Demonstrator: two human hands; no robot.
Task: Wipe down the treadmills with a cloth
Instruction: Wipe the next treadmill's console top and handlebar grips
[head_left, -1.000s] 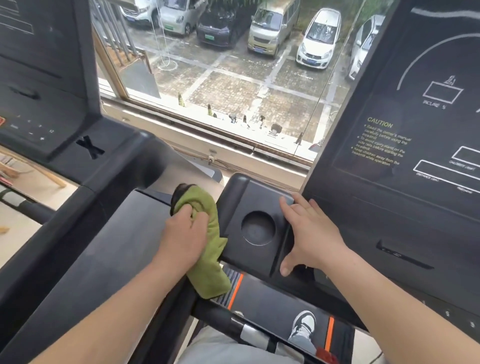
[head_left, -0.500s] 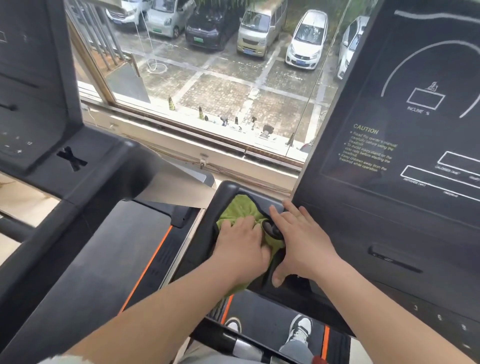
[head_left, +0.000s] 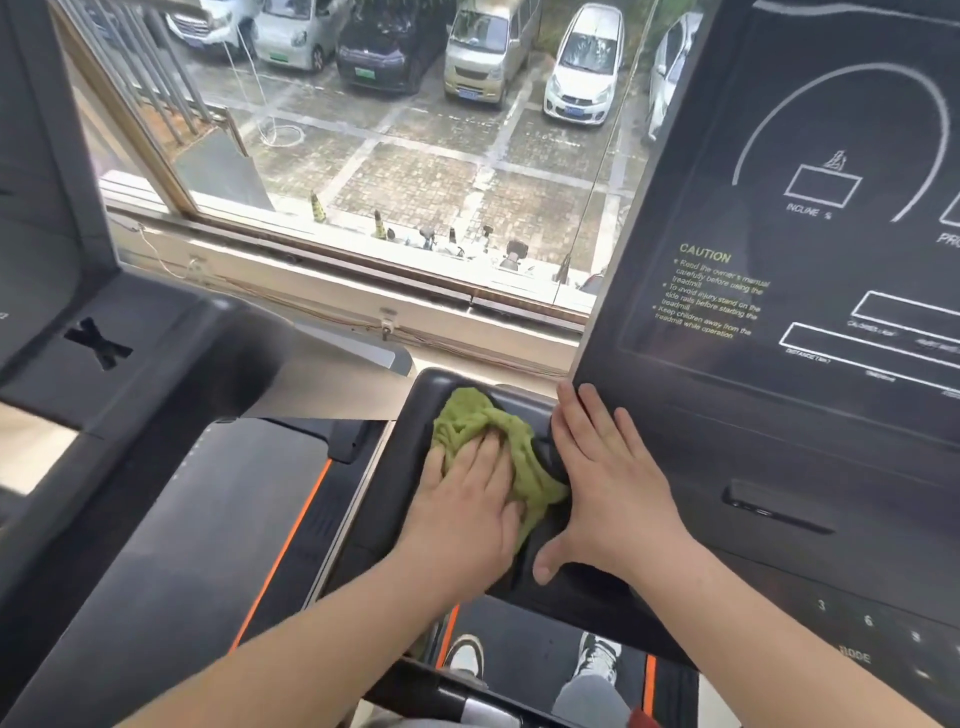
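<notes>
Fingers (head_left: 480, 457) straight, left hand (head_left: 467, 512) presses green cloth (head_left: 475, 415) on tray (head_left: 415, 421), right hand (head_left: 608, 493) flat beside console (head_left: 779, 431) reading CAUTION.

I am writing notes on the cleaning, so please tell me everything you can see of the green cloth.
The cloth is olive green, looks like soft, fuzzy fabric, and is crumpled into folds, not spread flat. It lies on the black tray left of the screen panel. The left hand presses flat on its near part, hiding that. The right hand rests on the tray, close beside its right side.
</notes>
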